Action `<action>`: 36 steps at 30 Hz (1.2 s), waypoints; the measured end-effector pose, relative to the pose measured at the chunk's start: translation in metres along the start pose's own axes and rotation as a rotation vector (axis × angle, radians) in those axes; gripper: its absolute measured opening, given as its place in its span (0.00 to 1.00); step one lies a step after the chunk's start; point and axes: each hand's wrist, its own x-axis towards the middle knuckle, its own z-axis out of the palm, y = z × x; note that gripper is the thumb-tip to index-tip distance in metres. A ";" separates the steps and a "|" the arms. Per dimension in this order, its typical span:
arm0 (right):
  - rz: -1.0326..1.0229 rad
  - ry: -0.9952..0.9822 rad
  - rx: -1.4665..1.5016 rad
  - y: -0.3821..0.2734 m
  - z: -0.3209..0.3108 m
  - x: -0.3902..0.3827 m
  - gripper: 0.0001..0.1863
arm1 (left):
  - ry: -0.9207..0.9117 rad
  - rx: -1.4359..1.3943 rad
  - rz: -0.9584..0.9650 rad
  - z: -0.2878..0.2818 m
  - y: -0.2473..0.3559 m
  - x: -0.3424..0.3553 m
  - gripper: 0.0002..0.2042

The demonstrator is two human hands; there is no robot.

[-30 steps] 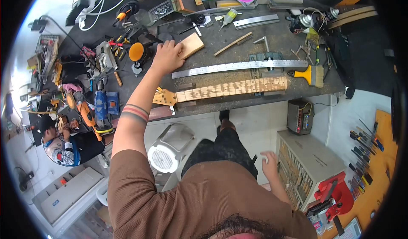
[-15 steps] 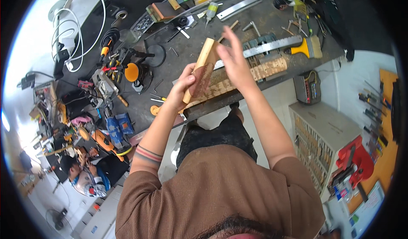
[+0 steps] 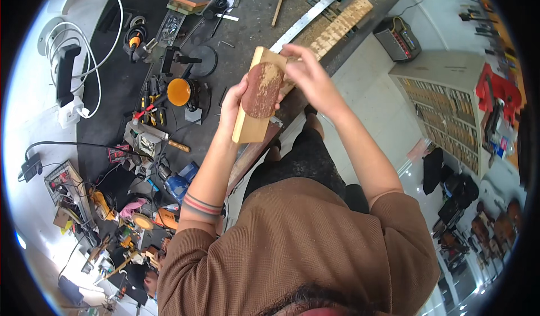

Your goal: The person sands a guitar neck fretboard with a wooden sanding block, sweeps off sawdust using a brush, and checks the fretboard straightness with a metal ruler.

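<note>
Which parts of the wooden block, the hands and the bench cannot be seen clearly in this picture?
- Head view: the far side of the wooden block is turned away.
- Head view: the left hand has its fingers behind the block.
- Head view: the guitar neck is partly covered by the right hand.
- Head view: the small tools on the workbench are too small to identify.

A pale yellowish wooden block (image 3: pixel 256 111) is faced with a reddish-brown, dusty-speckled oval patch (image 3: pixel 262 90). A brown sweater (image 3: pixel 298 243) is worn, with red and dark stripes banded around the left forearm (image 3: pixel 201 205). On the far dark grey bench (image 3: pixel 247 29), a light figured guitar neck (image 3: pixel 337 26), a silver ruler (image 3: pixel 315 15) and an orange round lid (image 3: pixel 179 91) are seen.
</note>
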 end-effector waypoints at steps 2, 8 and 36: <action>-0.007 -0.001 -0.100 0.010 0.014 -0.027 0.39 | 0.020 -0.059 -0.033 -0.002 -0.011 -0.015 0.36; -0.021 -0.073 -0.147 -0.014 0.027 -0.063 0.43 | 0.076 -0.346 -0.130 0.029 -0.035 -0.053 0.36; 0.054 -0.022 -0.392 0.042 -0.132 0.182 0.20 | 0.235 -0.430 0.326 0.112 -0.035 0.015 0.38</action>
